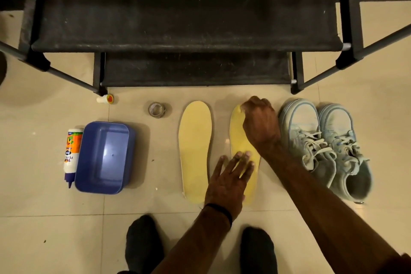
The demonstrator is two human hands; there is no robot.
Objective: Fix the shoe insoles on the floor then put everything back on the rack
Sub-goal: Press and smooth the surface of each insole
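Observation:
Two yellow insoles lie side by side on the tiled floor. The left insole [194, 151] lies untouched. My left hand [229, 181] presses flat, fingers spread, on the heel half of the right insole [239, 140]. My right hand [260, 122] has its fingers curled at that insole's toe end and seems to pinch its tip. A pair of pale blue sneakers [327, 144] stands just right of my right hand. The black shoe rack [186, 29] stands behind everything, its shelves bare.
A blue plastic tub [104, 158] sits at the left with a glue bottle [71, 155] lying beside it. A small white cap [105, 98] rests by the rack's leg and a clear tape roll [156, 109] lies nearby. My dark-socked feet [144, 244] stand at the bottom.

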